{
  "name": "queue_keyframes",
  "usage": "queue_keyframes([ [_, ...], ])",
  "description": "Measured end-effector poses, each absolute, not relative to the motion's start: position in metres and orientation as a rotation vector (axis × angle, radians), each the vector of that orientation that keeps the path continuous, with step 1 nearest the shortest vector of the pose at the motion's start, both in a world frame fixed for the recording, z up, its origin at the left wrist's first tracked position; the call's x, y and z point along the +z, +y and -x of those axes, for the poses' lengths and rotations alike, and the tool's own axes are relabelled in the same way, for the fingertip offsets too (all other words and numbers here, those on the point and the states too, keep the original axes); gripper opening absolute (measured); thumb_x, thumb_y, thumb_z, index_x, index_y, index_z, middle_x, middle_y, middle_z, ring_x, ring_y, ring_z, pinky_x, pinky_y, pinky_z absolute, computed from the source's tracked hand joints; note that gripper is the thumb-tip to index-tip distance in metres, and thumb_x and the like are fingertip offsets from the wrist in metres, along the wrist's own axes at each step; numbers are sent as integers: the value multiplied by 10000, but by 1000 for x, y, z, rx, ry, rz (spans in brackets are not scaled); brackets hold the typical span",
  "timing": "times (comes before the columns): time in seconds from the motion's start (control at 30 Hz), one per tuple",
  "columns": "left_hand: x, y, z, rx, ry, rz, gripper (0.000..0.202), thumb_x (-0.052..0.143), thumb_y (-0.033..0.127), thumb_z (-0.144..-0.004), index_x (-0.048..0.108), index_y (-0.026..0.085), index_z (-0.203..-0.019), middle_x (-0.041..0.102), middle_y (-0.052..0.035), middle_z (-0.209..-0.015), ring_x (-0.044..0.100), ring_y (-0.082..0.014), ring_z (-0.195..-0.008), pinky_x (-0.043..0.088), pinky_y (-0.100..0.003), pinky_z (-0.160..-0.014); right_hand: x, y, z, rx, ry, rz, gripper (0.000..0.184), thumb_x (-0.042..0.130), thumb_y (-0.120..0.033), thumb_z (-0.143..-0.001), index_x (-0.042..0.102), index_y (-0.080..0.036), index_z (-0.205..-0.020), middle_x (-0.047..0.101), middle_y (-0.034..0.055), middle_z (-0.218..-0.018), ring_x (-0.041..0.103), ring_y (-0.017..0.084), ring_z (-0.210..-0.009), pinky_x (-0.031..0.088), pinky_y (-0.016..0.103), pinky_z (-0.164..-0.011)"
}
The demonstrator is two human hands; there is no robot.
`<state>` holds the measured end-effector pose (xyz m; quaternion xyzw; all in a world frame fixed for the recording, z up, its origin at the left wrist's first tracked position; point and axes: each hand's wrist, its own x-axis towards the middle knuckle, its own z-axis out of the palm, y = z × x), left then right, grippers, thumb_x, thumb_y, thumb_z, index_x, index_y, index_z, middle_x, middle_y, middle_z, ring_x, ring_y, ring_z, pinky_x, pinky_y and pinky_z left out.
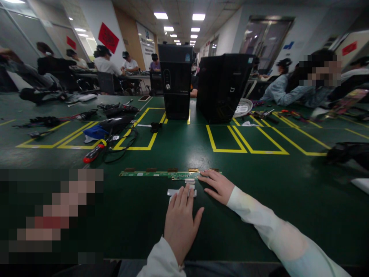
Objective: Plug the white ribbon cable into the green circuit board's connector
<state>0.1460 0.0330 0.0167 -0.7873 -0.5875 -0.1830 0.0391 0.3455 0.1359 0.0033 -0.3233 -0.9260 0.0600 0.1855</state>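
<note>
left hand (181, 221) flat on white strip (172, 192), right hand (216, 186) on green board (150, 174), both grips splayed, empty

1 head-worn camera, looking forward and down across a green table (273, 200).
It sits close above the left hand (180, 223) and right hand (217, 186) at lower centre; the wide view reaches a black computer tower (175, 80) and the room along the top.

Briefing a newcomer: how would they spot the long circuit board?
Start at the two black computer towers on the green table. Nearer, the right hand touches the circuit board near its end. It alone is a thin green strip with brownish tabs.
</note>
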Motion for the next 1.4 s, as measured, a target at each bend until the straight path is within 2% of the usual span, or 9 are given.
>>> queue_keyframes([
  [0.73,12,29,-158,-538,-1928,2347,518,435,383,-917,476,75,-1331,449,-172,-1415,413,-320,-1300,364,-493,-1040,4,135,-345,166,-2601,918,422,440,-302,-919,474,-199,-1326,475,120,-1363,404,249,-1280,354,486,-1052],
  [0.93,12,28,-157,-558,-1913,2334,506,435,381,-921,481,85,-1329,465,-169,-1404,420,-312,-1297,380,-485,-1029,6,134,-345,161,-2612,927,421,449,-303,-914,492,-162,-1309,480,134,-1355,403,250,-1278,360,461,-1053],
  [1.23,10,29,-157,-473,-1943,2340,545,430,405,-920,443,90,-1365,392,-153,-1457,345,-308,-1345,330,-486,-1068,2,136,-346,170,-2613,911,429,439,-309,-918,474,-181,-1326,468,129,-1370,392,250,-1289,354,475,-1053],
  [1.4,13,29,-157,-468,-1944,2334,535,413,406,-925,462,87,-1352,413,-155,-1443,360,-305,-1338,338,-483,-1065,2,136,-346,170,-2615,919,428,431,-313,-923,471,-188,-1331,464,115,-1377,391,255,-1291,356,476,-1054],
])
